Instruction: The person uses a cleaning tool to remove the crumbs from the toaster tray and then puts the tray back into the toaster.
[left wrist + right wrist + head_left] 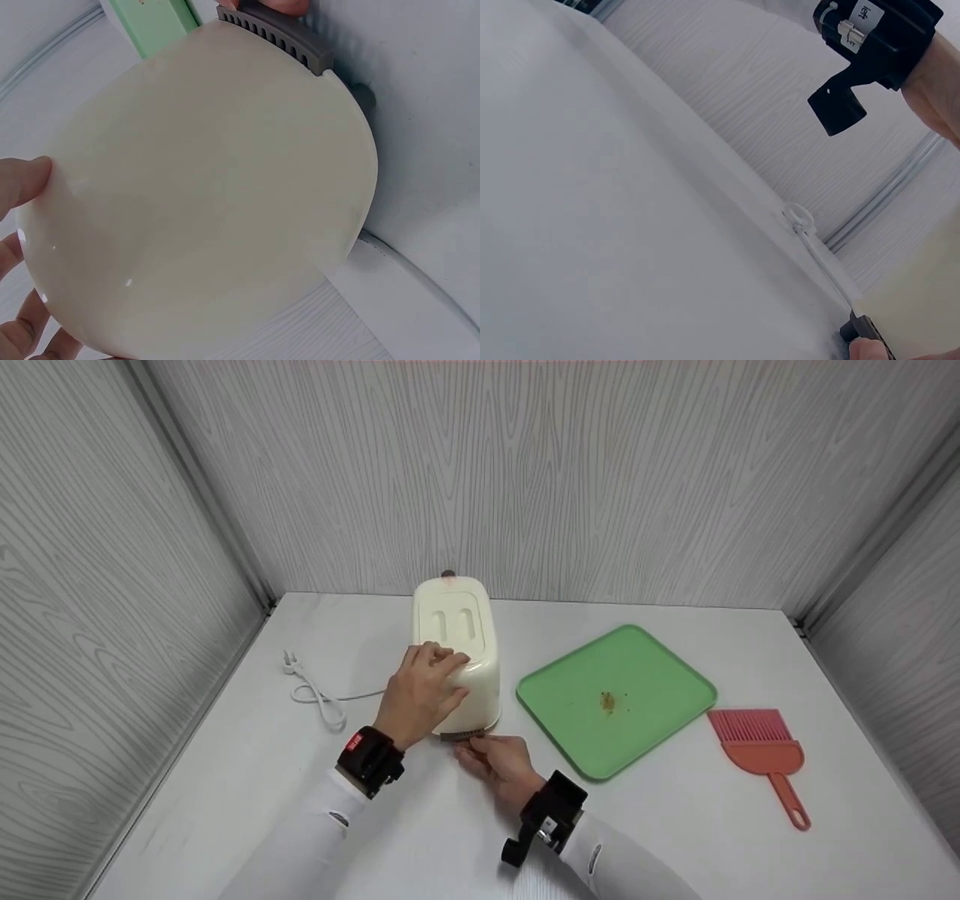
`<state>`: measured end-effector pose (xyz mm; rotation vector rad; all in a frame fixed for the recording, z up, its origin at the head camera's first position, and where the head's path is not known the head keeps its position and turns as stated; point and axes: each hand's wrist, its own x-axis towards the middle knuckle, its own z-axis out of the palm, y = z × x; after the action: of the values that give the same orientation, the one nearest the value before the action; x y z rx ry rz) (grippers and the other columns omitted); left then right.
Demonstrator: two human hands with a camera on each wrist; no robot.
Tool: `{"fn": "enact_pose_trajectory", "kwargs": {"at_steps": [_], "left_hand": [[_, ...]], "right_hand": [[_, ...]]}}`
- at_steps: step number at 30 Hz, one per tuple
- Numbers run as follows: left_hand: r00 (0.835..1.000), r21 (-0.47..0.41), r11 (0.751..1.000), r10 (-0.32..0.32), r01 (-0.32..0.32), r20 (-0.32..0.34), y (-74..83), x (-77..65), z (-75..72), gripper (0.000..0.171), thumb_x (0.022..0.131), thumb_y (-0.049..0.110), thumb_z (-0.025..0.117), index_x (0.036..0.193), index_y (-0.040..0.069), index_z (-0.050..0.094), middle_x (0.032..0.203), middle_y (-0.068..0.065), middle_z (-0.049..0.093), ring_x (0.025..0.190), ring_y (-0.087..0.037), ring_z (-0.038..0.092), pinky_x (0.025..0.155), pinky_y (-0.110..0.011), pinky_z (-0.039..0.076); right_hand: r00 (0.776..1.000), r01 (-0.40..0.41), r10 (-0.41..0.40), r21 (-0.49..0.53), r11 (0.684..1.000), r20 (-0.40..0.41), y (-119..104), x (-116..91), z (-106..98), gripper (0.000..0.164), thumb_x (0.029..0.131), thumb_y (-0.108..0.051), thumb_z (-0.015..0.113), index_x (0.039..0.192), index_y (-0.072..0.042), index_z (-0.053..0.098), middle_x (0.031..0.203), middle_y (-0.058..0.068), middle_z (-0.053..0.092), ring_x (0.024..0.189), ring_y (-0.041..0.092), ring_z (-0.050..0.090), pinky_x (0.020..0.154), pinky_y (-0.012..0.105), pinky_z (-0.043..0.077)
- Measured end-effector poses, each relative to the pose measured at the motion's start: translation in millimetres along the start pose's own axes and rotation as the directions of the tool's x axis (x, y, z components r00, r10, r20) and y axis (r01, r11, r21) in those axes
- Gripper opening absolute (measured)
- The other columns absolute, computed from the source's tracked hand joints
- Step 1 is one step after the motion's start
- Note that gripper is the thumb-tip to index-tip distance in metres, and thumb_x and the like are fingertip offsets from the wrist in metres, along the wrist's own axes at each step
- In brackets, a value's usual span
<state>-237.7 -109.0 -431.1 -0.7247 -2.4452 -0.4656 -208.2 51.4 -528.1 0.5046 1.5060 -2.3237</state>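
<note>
A cream toaster (480, 690) with two oblong marks on its top stands near the middle of the table. My left hand (420, 690) holds its near upper end, the fingers bent over the top and the thumb on the end face. Low on that end a dark grey ridged crumb tray (277, 37) shows at the base. My right hand (499, 765) pinches the tray's edge between thumb and fingers, palm side turned up beneath it. In the right wrist view only the fingertips (868, 349) and part of the tray show.
A green tray (652, 660) with brown crumbs (607, 703) in its middle lies right of the toaster. Farther right is a red brush (761, 754). The toaster's white cord and plug (319, 694) lie to the left. Grey wood-grain panels (487, 472) enclose the table.
</note>
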Motion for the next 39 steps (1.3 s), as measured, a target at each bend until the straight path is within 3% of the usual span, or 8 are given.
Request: {"fn": "enact_pose_trajectory", "kwargs": {"at_steps": [7, 15, 21, 26, 39], "left_hand": [[1.000, -0.012, 1.000, -0.018, 0.018, 0.004, 0.1, -0.3, -0.5, 0.043, 0.087, 0.027, 0.088, 0.126, 0.017, 0.070, 0.122, -0.013, 0.066, 0.111, -0.031, 0.061, 0.086, -0.041, 0.067], [0.999, -0.028, 0.999, -0.040, 0.040, 0.009, 1.2, -1.3, 2.0, 0.044, 0.087, 0.027, 0.087, 0.126, 0.017, 0.071, 0.123, -0.012, 0.065, 0.113, -0.031, 0.061, 0.086, -0.042, 0.067], [0.999, -0.026, 0.999, -0.044, 0.045, 0.012, 0.5, -1.2, 2.3, 0.043, 0.088, 0.028, 0.087, 0.126, 0.017, 0.071, 0.124, -0.012, 0.066, 0.113, -0.031, 0.061, 0.084, -0.043, 0.067], [0.999, -0.027, 0.999, -0.043, 0.044, 0.007, -0.7, -1.3, 1.0, 0.043, 0.088, 0.028, 0.087, 0.127, 0.018, 0.071, 0.123, -0.012, 0.066, 0.113, -0.032, 0.061, 0.083, -0.044, 0.067], [0.998, -0.079, 0.995, -0.056, 0.055, -0.013, -0.7, -1.8, 2.0, 0.043, 0.087, 0.026, 0.088, 0.125, 0.016, 0.073, 0.122, -0.012, 0.066, 0.115, -0.031, 0.062, 0.086, -0.044, 0.067]], "right_hand": [[1.000, 0.015, -0.015, 0.000, 1.000, -0.005, 0.6, -3.8, 1.6, 0.025, 0.101, 0.006, 0.058, 0.119, 0.022, 0.065, 0.082, 0.011, 0.078, 0.078, 0.014, 0.077, 0.078, 0.022, 0.066], [0.999, 0.023, -0.024, -0.013, 1.000, -0.033, -0.9, -0.2, 1.7, 0.025, 0.099, 0.007, 0.060, 0.119, 0.021, 0.066, 0.098, 0.024, 0.080, 0.081, 0.015, 0.079, 0.081, 0.025, 0.067], [0.998, 0.028, -0.028, -0.006, 1.000, -0.048, -1.2, 1.2, 3.9, 0.023, 0.098, 0.009, 0.059, 0.116, 0.021, 0.067, 0.090, 0.019, 0.080, 0.079, 0.015, 0.078, 0.079, 0.024, 0.067], [0.998, 0.023, -0.024, -0.020, 1.000, -0.054, -1.4, 2.7, 6.4, 0.023, 0.098, 0.008, 0.060, 0.116, 0.020, 0.067, 0.098, 0.024, 0.079, 0.080, 0.016, 0.079, 0.080, 0.025, 0.067], [0.998, 0.044, -0.045, -0.040, 0.998, -0.045, -1.4, 4.3, 8.0, 0.023, 0.098, 0.006, 0.062, 0.116, 0.019, 0.069, 0.083, 0.009, 0.079, 0.079, 0.011, 0.077, 0.076, 0.021, 0.065]]}}
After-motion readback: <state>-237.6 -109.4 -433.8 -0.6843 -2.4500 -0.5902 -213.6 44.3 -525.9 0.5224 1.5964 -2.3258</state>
